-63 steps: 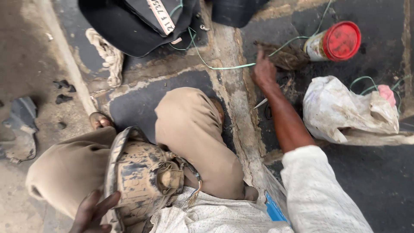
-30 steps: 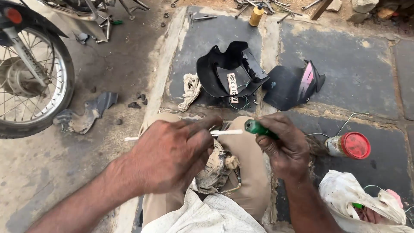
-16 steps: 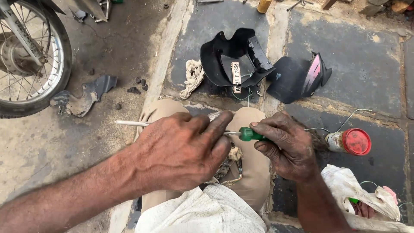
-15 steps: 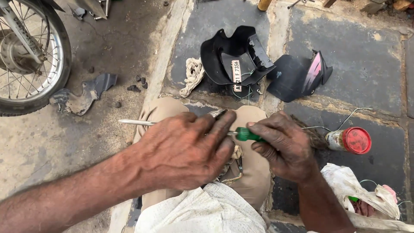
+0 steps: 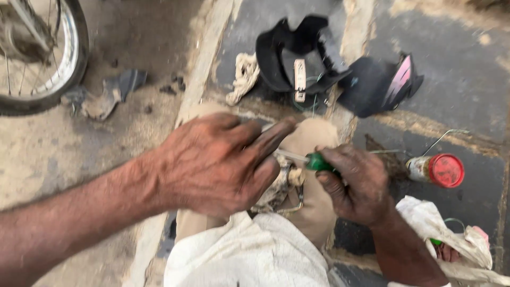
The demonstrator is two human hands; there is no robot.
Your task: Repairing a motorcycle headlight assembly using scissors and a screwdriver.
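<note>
**Kerbside bench note: screwdriver at the part on the lap**

Stone paving (image 5: 467, 79) with sandy joints is the work surface; no worktop is in view, and the person sits on the kerb edge with the work on the lap.

Nearest: white shirt at the bottom edge, tan trousers (image 5: 313, 138) over raised knees.

On the lap lies a grimy part (image 5: 276, 188), small and dirt-caked; its make-up cannot be told through the blur.

Left hand (image 5: 212, 165): curled over the part and covering most of it, forefingers stretched out along the pale shaft. Whether it clamps the part underneath is hidden.

Right hand (image 5: 353, 183): clenched around the green handle of a screwdriver (image 5: 317, 161), shaft pointing left under the left fingers.

Judgement: the step in hand looks like seating the tip on the part, the left fingers guiding the shaft. The next move calls for a steady part, the tip held square, and push along the shaft so it does not slip toward the left palm.

Beside the right forearm: a crumpled white bag (image 5: 441, 228). Just beyond it, a jar (image 5: 436, 170) on its side with a red lid.

Farther out: a black shell (image 5: 292, 53), a second black cover (image 5: 382, 87) with a pink patch, and a knotted rag (image 5: 243, 77) near the first.

Far left: a wheel (image 5: 69, 58) on dusty ground.
</note>
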